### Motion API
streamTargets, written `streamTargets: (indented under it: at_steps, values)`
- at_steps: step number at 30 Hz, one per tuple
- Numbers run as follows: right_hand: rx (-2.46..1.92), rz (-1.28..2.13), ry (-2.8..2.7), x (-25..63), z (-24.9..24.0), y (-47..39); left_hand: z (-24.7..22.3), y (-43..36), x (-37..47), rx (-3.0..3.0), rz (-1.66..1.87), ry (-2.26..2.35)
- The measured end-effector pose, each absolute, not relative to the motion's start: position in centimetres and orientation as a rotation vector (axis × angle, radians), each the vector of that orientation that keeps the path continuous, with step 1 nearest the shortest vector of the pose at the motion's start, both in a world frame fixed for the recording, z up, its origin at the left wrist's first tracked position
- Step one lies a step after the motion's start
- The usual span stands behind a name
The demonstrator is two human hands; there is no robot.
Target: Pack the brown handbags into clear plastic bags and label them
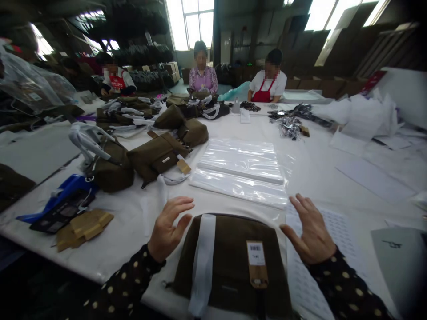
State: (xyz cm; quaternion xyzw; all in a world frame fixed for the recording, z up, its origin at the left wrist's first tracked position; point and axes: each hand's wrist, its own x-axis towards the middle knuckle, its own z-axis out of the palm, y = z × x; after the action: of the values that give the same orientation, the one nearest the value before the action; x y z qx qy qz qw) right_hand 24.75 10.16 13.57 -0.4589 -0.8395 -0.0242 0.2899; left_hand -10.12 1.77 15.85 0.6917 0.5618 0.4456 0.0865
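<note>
An olive-brown bag (230, 266) lies in front of me on the white table, with a strip of white wrapping (203, 262) running down its left part. A brown hang tag (256, 264) with a white barcode label rests on its right side. My left hand (170, 229) is raised beside the bag's upper left corner, fingers apart and holding nothing. At the upper right corner my right hand (310, 231) is spread, also with nothing in it, over a sheet of printed labels (336, 235). Just beyond the bag lies a stack of clear plastic bags (240, 164).
More olive bags (156, 155) with wrapped straps crowd the table's left side. Brown tags (83, 226) and a blue packet (60, 195) sit near the left edge. White papers (370, 178) cover the right. Several people work across the table, one in a red apron (267, 89).
</note>
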Motion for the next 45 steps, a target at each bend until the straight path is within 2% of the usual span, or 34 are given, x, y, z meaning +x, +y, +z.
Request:
streamTargets:
  at_steps: [2, 4, 6, 9, 13, 17, 21, 26, 29, 37, 45]
  values:
    - [-1.132, -0.020, -2.254, 25.2, 14.5, 14.5, 15.9, 6.5, -11.2, 2.082, 1.251, 1.653]
    - [-1.060, 0.109, -2.346, 24.4, 14.0, 19.0, 15.0, 12.1, -11.4, 2.133, 0.963, 1.644]
    - [-1.077, 0.275, -2.498, 22.8, 12.0, 22.7, 13.2, 17.6, -11.1, 2.160, 0.674, 1.656]
    - [-1.248, 0.460, -2.720, 20.4, 7.6, 25.7, 9.4, 23.7, -10.2, 2.175, 0.458, 1.678]
    - [-1.347, 0.447, -2.776, 19.1, 3.8, 26.1, 4.9, 27.7, -10.3, 2.150, 0.199, 1.656]
    - [-1.426, 0.474, -2.798, 19.0, 4.3, 26.7, 4.5, 29.8, -11.1, 2.144, 0.050, 1.574]
    - [-1.547, 0.462, -2.745, 19.2, 6.2, 29.0, 7.5, 29.7, -11.4, 2.190, 0.075, 1.528]
    - [-1.540, 0.432, -2.724, 19.9, 9.2, 30.0, 10.4, 25.4, -11.8, 2.389, 0.243, 1.555]
    - [-1.535, 0.375, -2.775, 19.3, 10.0, 29.5, 10.3, 24.5, -12.2, 2.439, 0.245, 1.602]
    - [-1.691, 0.036, -2.888, 17.5, 8.6, 30.1, 9.9, 28.9, -11.2, 2.356, 0.298, 1.730]
    - [-1.688, -0.090, -2.759, 19.5, 9.2, 30.5, 9.6, 27.1, -11.4, 2.335, 0.360, 1.756]
